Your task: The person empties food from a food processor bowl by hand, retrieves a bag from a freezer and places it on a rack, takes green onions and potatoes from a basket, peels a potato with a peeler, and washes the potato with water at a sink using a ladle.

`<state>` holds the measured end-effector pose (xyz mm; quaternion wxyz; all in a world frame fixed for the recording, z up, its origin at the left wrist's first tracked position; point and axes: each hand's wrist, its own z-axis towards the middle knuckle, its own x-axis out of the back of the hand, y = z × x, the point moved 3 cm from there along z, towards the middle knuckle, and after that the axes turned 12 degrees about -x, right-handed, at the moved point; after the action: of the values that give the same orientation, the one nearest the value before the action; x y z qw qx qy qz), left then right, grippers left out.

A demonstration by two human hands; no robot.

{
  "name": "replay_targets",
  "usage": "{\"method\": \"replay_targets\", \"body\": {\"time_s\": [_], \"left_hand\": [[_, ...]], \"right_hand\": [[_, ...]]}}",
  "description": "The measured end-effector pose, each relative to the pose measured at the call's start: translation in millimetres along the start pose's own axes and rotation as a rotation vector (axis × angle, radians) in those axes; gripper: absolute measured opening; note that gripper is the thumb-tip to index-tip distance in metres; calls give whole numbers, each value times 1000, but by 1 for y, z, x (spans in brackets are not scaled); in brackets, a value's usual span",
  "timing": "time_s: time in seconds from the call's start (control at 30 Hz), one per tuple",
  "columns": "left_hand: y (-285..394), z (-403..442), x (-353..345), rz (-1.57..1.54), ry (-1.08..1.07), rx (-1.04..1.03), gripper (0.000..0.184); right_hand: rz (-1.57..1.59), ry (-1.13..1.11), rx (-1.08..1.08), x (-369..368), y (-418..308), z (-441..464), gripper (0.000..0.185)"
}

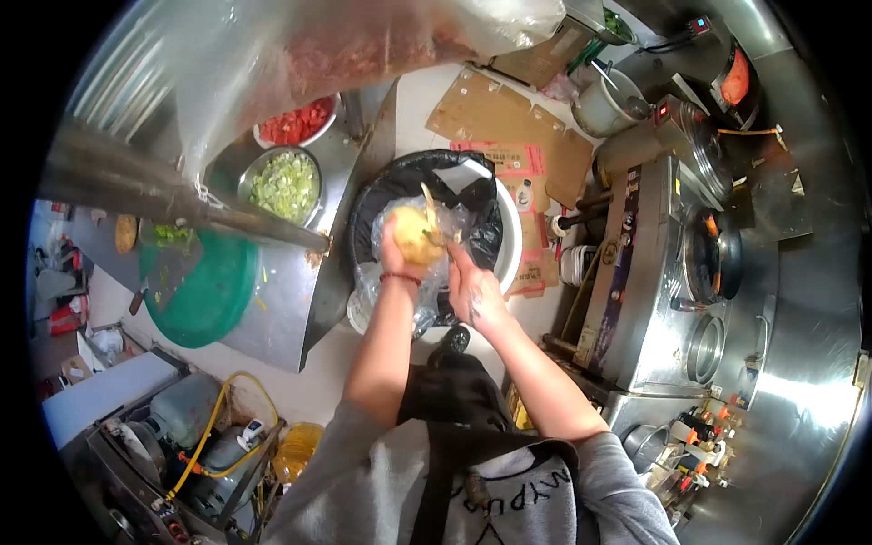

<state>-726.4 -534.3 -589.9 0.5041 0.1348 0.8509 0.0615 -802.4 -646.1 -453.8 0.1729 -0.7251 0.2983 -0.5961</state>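
Note:
My left hand (398, 259) is wrapped round a large, pale yellow potato (414, 238) from the left and below. My right hand (474, 292) is closed on a peeler (438, 239), whose head lies against the potato's right side. A strip of peel (428, 195) sticks up beyond the potato. Both hands are above a white bin (512, 227) lined with a black bag (371, 202). Clear crumpled plastic (425, 307) lies in it, under my hands. Most of the peeler's handle is hidden in my right fingers.
On the steel table (300, 300) at left are a bowl of chopped green vegetable (285, 184), a bowl of red pieces (298, 124) and a green board (213, 295) with a cleaver (177, 268). Flattened cardboard (490, 113) covers floor ahead. A stove (636, 300) stands at right.

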Motion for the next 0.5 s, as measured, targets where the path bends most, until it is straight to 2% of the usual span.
{"method": "replay_targets", "body": {"time_s": [0.03, 0.07, 0.13, 0.17, 0.23, 0.27, 0.33, 0.37, 0.43, 0.47, 0.5], "left_hand": [[8, 1, 11, -53, 94, -49, 43], [18, -6, 8, -61, 41, -9, 44], [25, 2, 14, -43, -66, 52, 43], [24, -2, 12, -21, -89, 72, 43], [24, -36, -19, 76, -117, 92, 42], [24, -53, -37, 149, -120, 91, 41], [11, -44, -28, 154, -101, 81, 41], [5, -37, -21, 151, -78, 72, 41], [-4, -9, 1, 170, -100, 10, 41], [-5, 15, 25, 247, -165, -25, 42], [-4, 22, 31, 256, -214, -53, 42]], "right_hand": [[-1, -119, -87, 16, -17, -19, 34], [-7, -119, -79, 13, -8, -17, 34], [131, 108, 78, 11, 14, -8, 34], [194, 101, 38, 21, 8, 10, 34], [104, -30, -124, 31, -4, 45, 35], [113, -25, -129, 24, -5, 44, 35], [129, -41, -93, 6, -8, 48, 37], [143, 36, -113, 3, -6, 38, 36], [25, 28, -59, -5, 14, 9, 36], [-29, -197, -299, 13, -3, -9, 37], [-36, -208, -307, 9, 7, -21, 37]]}}
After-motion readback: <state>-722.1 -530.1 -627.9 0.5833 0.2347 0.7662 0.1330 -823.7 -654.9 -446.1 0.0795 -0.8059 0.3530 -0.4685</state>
